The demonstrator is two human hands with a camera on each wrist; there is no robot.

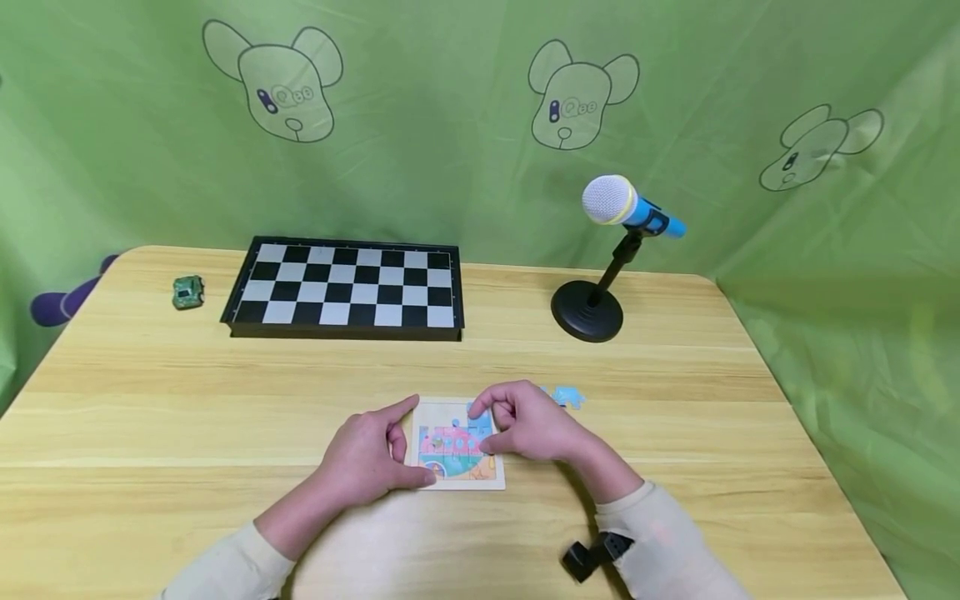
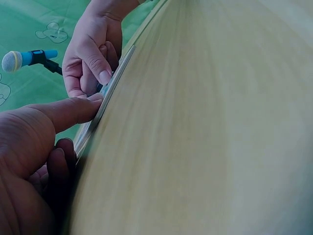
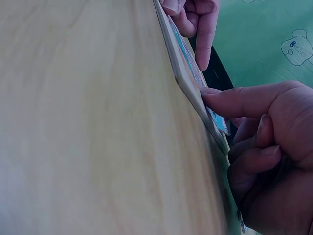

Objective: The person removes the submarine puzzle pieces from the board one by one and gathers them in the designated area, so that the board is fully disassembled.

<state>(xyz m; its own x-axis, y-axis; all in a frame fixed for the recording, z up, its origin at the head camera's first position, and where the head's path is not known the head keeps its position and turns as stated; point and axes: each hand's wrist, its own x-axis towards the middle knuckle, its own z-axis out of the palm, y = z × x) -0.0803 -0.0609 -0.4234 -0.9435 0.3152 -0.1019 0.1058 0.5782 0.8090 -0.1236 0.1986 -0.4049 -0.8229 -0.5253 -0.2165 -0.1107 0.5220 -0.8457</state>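
Note:
A small jigsaw puzzle board (image 1: pixel 461 484) with a pale wooden border lies on the table, its tray partly filled with pink, teal and blue pieces. My left hand (image 1: pixel 367 454) holds the board at its left side, thumb on the near border and index finger at the far left corner. Over the board's right side, my right hand (image 1: pixel 528 425) pinches a blue puzzle piece (image 1: pixel 478 423) between thumb and index finger. In the right wrist view that puzzle piece (image 3: pixel 220 122) stands tilted slightly above the border. Loose blue puzzle pieces (image 1: pixel 568 396) lie just beyond the right hand.
A folding black-and-white chessboard (image 1: pixel 345 285) sits at the back of the wooden table (image 1: pixel 187 417). Left of it is a small green toy car (image 1: pixel 188 292). At the back right, a blue microphone (image 1: pixel 633 208) stands on a round black base (image 1: pixel 587 312). A green curtain (image 1: pixel 435 125) hangs behind.

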